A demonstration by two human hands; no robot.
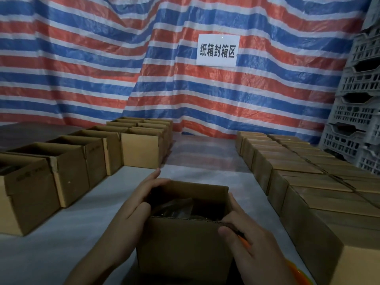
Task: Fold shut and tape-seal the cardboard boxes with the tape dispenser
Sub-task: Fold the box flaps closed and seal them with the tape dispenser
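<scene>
An open cardboard box [181, 243] stands on the table right in front of me, with dark plastic-wrapped contents showing inside. My left hand [133, 204] lies flat against the box's left side, fingers straight and reaching toward the far left corner. My right hand [253, 243] is at the near right corner: its thumb is on the front wall, one finger lies over the rim, and the index finger runs along the right edge. An orange object [298, 272], possibly the tape dispenser, peeks out under my right wrist and is mostly hidden.
A row of open boxes [72, 171] runs along the left of the grey table [61, 243]. Closed boxes [308, 182] are packed in rows on the right. Grey plastic crates [357, 99] are stacked at the far right. A striped tarp with a paper sign [218, 50] hangs behind.
</scene>
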